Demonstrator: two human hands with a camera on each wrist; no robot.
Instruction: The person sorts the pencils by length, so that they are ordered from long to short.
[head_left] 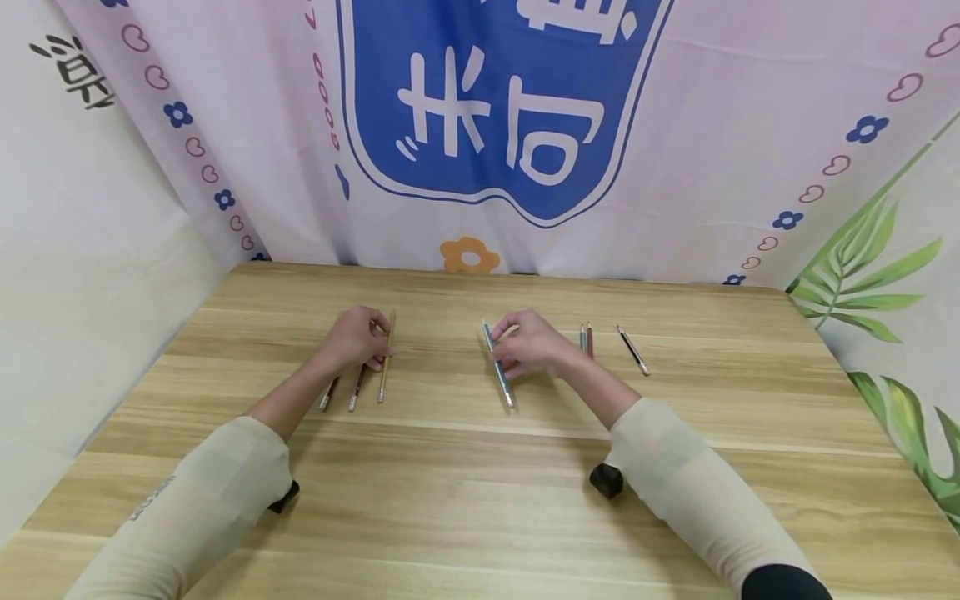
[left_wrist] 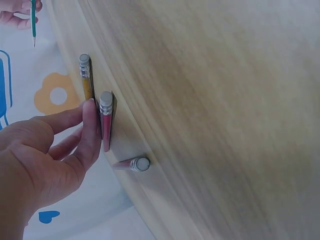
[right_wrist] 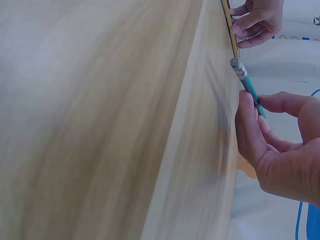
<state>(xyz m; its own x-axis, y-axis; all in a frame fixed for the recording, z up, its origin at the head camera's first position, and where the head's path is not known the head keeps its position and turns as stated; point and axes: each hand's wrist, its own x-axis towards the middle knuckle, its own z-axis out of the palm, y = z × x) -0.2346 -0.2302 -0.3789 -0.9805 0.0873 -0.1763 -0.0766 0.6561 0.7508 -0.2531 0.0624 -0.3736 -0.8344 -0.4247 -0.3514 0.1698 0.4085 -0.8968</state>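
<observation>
In the head view my right hand (head_left: 531, 342) pinches a teal pencil (head_left: 501, 375) between thumb and fingers, its eraser end toward me. The right wrist view shows this pencil (right_wrist: 251, 87) above the table with a shadow below it. To the left, my left hand (head_left: 360, 337) pinches a yellow pencil (head_left: 385, 379), which lies along the tabletop with its tip pointing away. Beside it, a red pencil (left_wrist: 106, 125) and another dark reddish pencil (left_wrist: 132, 164) lie with their white erasers toward me, partly hidden by the left hand in the head view.
On the right of the wooden table (head_left: 450, 500) lie a green pencil (head_left: 582, 337), a red pencil (head_left: 590, 340), both partly behind the right hand, and a black pencil (head_left: 633, 350) set at a slant. A printed cloth (head_left: 285, 167) hangs at the back edge.
</observation>
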